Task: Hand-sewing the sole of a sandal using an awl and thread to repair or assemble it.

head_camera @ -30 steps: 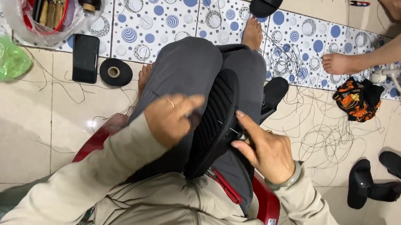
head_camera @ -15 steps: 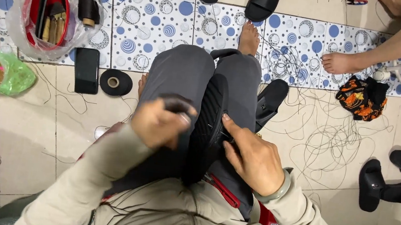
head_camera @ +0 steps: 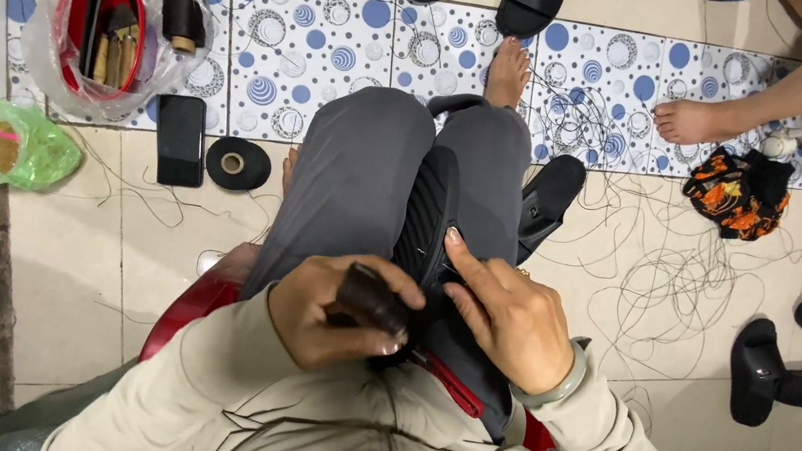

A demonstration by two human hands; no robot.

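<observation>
The black sandal (head_camera: pixel 427 213) stands on edge between the knees, right fingers (head_camera: pixel 462 263) pressed against it, left fingers (head_camera: pixel 383 299) curled around a dark tool handle (head_camera: pixel 368 297).

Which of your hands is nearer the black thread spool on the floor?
Left. The left hand, gripping a dark tool handle, sits below the thread spool; the right hand is farther away, across the sandal.

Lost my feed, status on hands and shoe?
Left hand gripping dark tool handle. Right hand pressing black shoe on lap. Nothing in the way.
</observation>
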